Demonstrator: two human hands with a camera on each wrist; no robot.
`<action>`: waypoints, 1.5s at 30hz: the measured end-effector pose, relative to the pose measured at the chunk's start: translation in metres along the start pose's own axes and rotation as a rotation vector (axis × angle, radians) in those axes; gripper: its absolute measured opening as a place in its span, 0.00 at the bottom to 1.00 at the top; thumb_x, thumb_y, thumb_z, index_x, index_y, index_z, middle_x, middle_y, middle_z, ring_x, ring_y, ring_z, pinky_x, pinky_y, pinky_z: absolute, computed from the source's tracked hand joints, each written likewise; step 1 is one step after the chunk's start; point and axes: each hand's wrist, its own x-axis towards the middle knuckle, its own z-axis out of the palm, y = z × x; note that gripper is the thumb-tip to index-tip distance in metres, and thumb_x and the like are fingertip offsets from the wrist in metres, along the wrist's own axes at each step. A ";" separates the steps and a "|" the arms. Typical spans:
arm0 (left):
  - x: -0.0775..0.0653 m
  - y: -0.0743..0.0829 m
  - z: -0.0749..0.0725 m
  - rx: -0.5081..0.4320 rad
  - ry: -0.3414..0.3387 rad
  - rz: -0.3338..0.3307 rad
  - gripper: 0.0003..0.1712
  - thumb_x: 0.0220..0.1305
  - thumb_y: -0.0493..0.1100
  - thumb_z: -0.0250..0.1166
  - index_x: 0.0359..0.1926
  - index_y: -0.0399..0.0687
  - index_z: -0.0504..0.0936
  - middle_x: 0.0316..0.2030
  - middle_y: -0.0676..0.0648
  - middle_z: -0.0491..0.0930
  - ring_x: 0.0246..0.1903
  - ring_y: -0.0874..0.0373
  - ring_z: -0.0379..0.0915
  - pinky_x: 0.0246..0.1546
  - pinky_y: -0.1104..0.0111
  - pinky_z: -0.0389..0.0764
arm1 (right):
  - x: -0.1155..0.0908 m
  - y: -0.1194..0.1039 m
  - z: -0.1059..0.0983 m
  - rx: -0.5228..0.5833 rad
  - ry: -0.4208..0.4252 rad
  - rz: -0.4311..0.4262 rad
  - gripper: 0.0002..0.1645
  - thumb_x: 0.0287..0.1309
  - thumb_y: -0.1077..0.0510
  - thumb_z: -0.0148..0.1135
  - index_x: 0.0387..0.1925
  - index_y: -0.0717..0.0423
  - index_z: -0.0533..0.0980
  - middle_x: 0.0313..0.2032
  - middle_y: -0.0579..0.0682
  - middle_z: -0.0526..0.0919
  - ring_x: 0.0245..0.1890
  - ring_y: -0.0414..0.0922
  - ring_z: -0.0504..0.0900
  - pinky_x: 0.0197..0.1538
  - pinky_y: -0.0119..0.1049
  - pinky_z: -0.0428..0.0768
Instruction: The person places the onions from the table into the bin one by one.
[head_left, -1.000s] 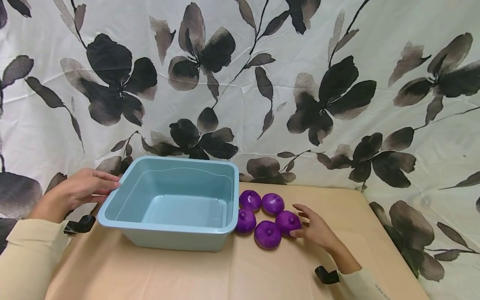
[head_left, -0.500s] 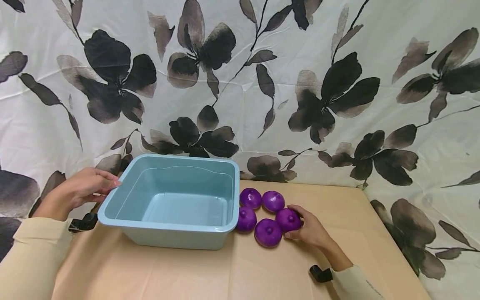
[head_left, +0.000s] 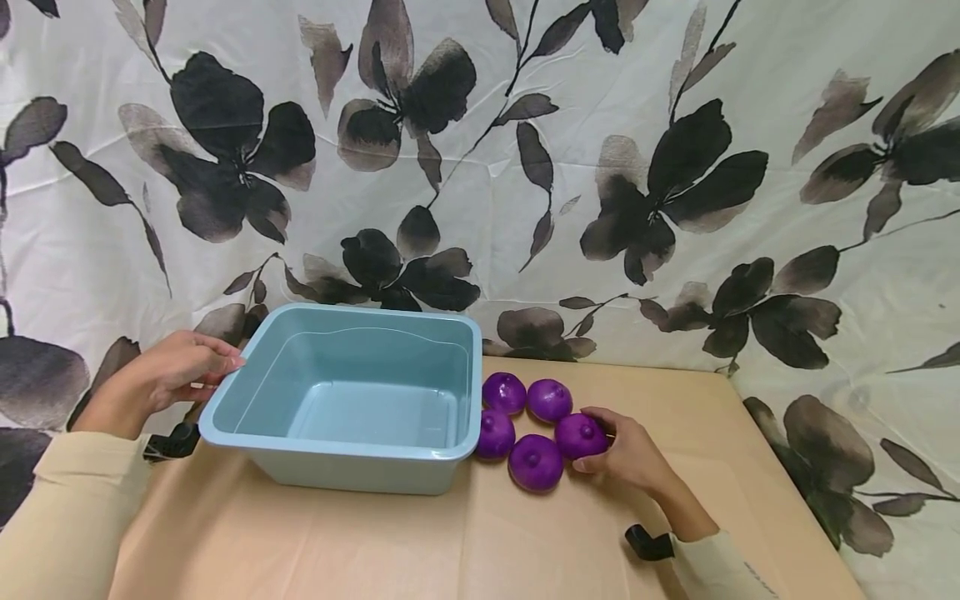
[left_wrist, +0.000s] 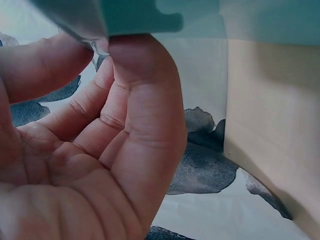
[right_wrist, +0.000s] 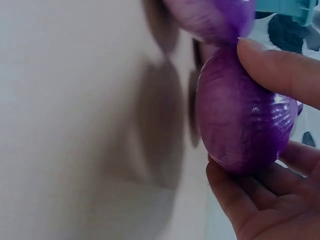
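At the left edge of a light blue plastic tub [head_left: 360,452], my left hand [head_left: 176,371] pinches the rim. In the left wrist view, the thumb and index finger meet at the tub's rim [left_wrist: 145,20]. My right hand [head_left: 633,454] grips a glossy purple onion [head_left: 581,436], the rightmost of a cluster. The right wrist view has the thumb and fingers on opposite sides of this onion [right_wrist: 240,115], close over the tabletop. Right beside it sit another onion [head_left: 536,463] and one behind [head_left: 550,401].
Two more onions, one at the back [head_left: 503,393] and one in front of it [head_left: 495,435], lie along the tub's right side. The tan tabletop [head_left: 375,542] ends at a right edge. A floral cloth [head_left: 540,217] hangs behind.
My right hand has moved left and its fingers have closed round the rightmost onion. The left hand keeps its pinch on the tub's rim. The view has shifted slightly.
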 end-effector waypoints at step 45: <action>0.000 0.011 0.006 0.027 0.027 -0.028 0.22 0.76 0.37 0.56 0.63 0.27 0.70 0.30 0.52 0.78 0.31 0.60 0.77 0.33 0.65 0.83 | -0.010 -0.163 -0.033 0.166 -0.168 -0.083 0.50 0.37 0.55 0.88 0.66 0.57 0.77 0.54 0.58 0.88 0.50 0.49 0.88 0.48 0.35 0.88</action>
